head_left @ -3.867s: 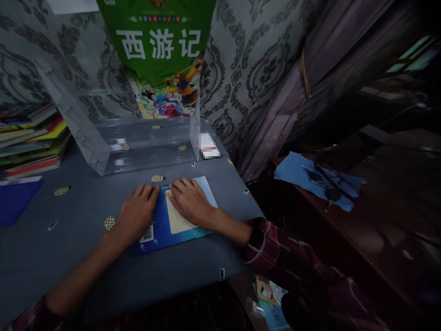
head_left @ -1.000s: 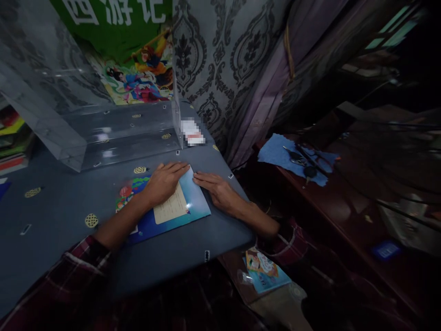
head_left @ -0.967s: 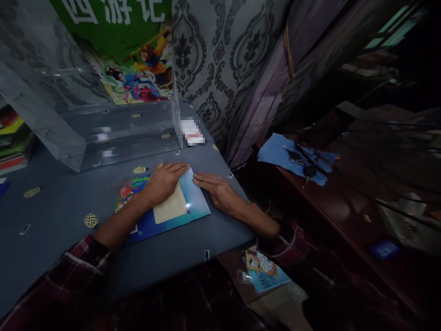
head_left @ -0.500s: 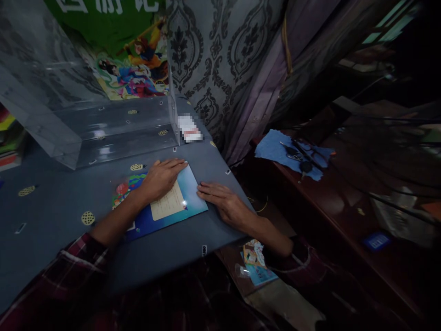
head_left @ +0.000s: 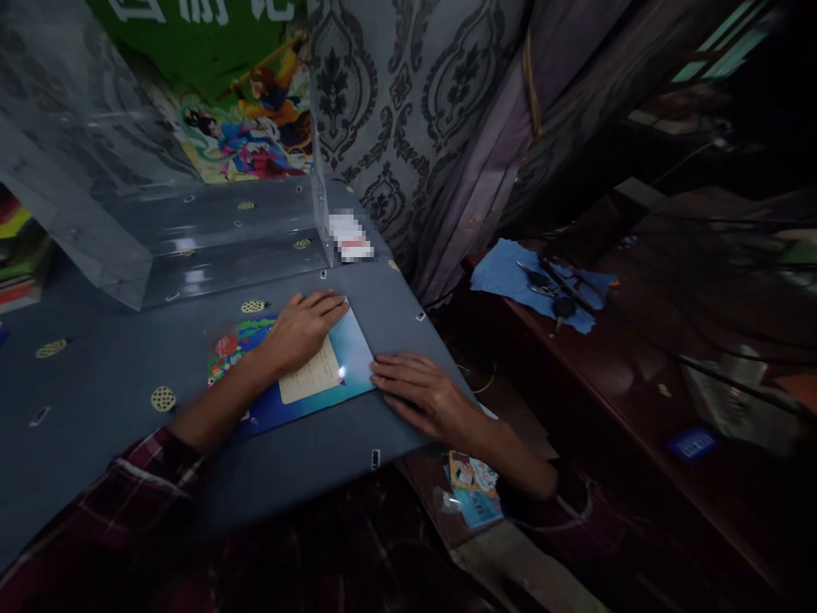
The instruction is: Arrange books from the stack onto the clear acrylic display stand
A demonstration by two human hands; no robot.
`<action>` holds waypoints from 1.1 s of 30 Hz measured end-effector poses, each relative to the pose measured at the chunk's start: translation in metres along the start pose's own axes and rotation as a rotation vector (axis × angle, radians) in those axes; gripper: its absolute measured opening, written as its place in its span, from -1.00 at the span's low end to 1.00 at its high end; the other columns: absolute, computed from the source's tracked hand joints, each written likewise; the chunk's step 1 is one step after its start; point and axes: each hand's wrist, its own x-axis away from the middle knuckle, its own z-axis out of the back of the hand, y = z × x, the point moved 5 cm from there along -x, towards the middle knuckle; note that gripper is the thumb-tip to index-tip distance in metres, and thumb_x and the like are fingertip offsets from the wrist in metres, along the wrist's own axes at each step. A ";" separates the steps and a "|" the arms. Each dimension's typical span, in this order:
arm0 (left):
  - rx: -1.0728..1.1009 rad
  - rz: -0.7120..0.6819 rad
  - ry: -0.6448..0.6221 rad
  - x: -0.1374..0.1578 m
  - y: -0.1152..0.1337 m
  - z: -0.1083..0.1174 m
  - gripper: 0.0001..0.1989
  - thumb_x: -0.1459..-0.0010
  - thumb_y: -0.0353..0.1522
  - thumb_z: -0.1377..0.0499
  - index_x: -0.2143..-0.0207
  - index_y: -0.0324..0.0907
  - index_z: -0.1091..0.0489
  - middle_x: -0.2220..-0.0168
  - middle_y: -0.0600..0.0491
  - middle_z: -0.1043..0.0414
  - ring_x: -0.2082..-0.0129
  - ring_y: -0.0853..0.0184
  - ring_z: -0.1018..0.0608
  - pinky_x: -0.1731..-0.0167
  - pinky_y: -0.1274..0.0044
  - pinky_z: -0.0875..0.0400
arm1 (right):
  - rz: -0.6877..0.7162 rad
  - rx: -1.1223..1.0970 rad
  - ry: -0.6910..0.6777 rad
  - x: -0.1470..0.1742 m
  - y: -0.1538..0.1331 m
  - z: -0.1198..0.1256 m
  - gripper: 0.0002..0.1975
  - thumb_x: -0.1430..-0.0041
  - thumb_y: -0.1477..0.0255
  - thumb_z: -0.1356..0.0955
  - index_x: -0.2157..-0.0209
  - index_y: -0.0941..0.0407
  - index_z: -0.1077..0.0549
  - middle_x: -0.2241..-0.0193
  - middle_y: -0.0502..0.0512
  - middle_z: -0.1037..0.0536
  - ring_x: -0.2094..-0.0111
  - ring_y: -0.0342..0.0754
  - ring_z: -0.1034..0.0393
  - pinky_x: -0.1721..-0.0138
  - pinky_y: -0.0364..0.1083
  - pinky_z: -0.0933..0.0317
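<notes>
booklet (head_left: 312,383) partly covered; green panel (head_left: 217,72) cropped above

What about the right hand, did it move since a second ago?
Yes. The right hand has moved toward the small printed label on the gray tablecloth, down along the right edge of the blue book.

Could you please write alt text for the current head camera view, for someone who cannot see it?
A person's left hand rests on a blue booklet on a gray table, the right hand at its right edge. Beyond stands a clear plastic rack; a blue cloth lies on a dark red surface to the right.
</notes>
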 end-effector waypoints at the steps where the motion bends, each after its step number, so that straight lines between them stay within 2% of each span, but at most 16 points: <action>1: 0.019 -0.036 0.004 0.000 0.003 0.001 -0.53 -0.35 -0.55 0.03 -0.24 -0.18 -0.36 -0.26 -0.13 -0.41 -0.28 0.09 -0.39 -0.06 0.23 -0.35 | -0.005 0.006 0.002 0.000 0.000 0.000 -0.70 -0.41 0.50 -0.30 -0.11 0.10 -0.51 -0.09 0.20 -0.60 -0.18 0.07 -0.46 -0.14 0.19 -0.41; 4: 0.129 -0.157 0.000 0.006 0.017 0.006 -0.55 -0.33 -0.55 -0.01 -0.18 -0.12 -0.43 -0.20 -0.06 -0.48 -0.24 0.17 -0.44 -0.12 0.25 -0.33 | -0.018 0.029 0.018 -0.001 0.001 0.000 -0.72 -0.44 0.50 -0.28 -0.08 0.07 -0.53 -0.06 0.19 -0.61 -0.14 0.05 -0.47 -0.09 0.16 -0.44; 8: 0.270 -0.312 -0.064 0.022 0.052 0.015 -0.57 -0.30 -0.53 -0.05 -0.12 -0.08 -0.47 -0.17 0.04 -0.52 -0.22 0.24 -0.46 -0.19 0.31 -0.33 | -0.037 0.054 0.019 -0.001 -0.001 0.002 -0.74 -0.45 0.48 -0.25 -0.01 0.10 -0.55 0.07 0.22 -0.62 0.04 0.03 -0.52 0.08 0.07 -0.49; 12: 0.260 -0.278 -0.070 0.030 0.071 0.018 -0.61 -0.38 -0.48 0.02 -0.17 -0.17 -0.42 -0.19 -0.04 -0.49 -0.20 0.23 -0.48 -0.19 0.30 -0.36 | -0.057 0.060 0.011 -0.002 -0.002 0.003 -0.74 -0.44 0.47 -0.26 0.01 0.09 -0.57 0.15 0.22 -0.58 0.11 0.03 -0.49 0.15 0.03 -0.49; 16: 0.161 -0.184 -0.048 0.019 0.060 0.010 -0.61 -0.45 -0.38 0.06 -0.21 -0.23 -0.37 -0.22 -0.15 -0.44 -0.19 0.20 -0.50 -0.19 0.27 -0.36 | -0.040 0.053 0.008 -0.001 0.000 0.001 -0.73 -0.42 0.50 -0.27 -0.03 0.09 -0.55 0.08 0.25 -0.59 0.07 0.06 -0.49 0.10 0.09 -0.49; 20: 0.062 -0.075 -0.028 0.005 0.036 0.001 -0.54 -0.47 -0.26 0.05 -0.25 -0.35 -0.31 -0.29 -0.27 -0.34 -0.28 0.11 -0.41 -0.25 0.24 -0.29 | -0.015 0.058 -0.007 0.001 0.003 -0.003 -0.71 -0.42 0.50 -0.27 -0.06 0.07 -0.54 -0.05 0.25 -0.59 -0.11 0.10 -0.46 -0.04 0.15 -0.47; 23: 0.027 -0.020 -0.012 0.001 0.025 -0.003 -0.50 -0.45 -0.19 0.02 -0.26 -0.35 -0.29 -0.33 -0.32 -0.27 -0.32 0.04 -0.36 -0.26 0.20 -0.28 | -0.015 0.086 -0.018 0.002 0.002 -0.004 -0.71 -0.43 0.48 -0.28 -0.08 0.07 -0.53 -0.10 0.22 -0.58 -0.18 0.11 -0.44 -0.10 0.16 -0.45; 28: 0.034 -0.009 -0.040 0.000 0.025 -0.005 -0.47 -0.46 -0.17 0.05 -0.29 -0.35 -0.25 -0.36 -0.33 -0.22 -0.38 0.03 -0.28 -0.30 0.19 -0.22 | -0.005 0.160 -0.102 -0.010 0.003 -0.006 -0.72 -0.41 0.41 -0.33 -0.09 0.12 -0.51 -0.14 0.26 -0.56 -0.24 0.16 -0.38 -0.16 0.18 -0.42; 31: 0.058 0.015 -0.075 0.009 0.028 -0.001 -0.46 -0.47 -0.16 0.07 -0.32 -0.32 -0.19 -0.38 -0.31 -0.19 -0.40 0.08 -0.25 -0.32 0.21 -0.18 | 0.009 0.181 -0.184 -0.023 0.010 -0.010 -0.59 -0.33 0.36 -0.42 -0.18 0.09 -0.46 -0.21 0.29 -0.49 -0.32 0.19 -0.29 -0.20 0.22 -0.37; 33: 0.052 0.054 -0.108 0.026 0.031 0.003 -0.43 -0.47 -0.14 0.08 -0.34 -0.31 -0.17 -0.38 -0.29 -0.18 -0.40 0.08 -0.24 -0.33 0.21 -0.17 | 0.020 0.193 -0.235 -0.032 0.015 -0.012 -0.49 -0.28 0.33 -0.46 -0.22 0.10 -0.42 -0.25 0.34 -0.44 -0.34 0.21 -0.25 -0.23 0.24 -0.33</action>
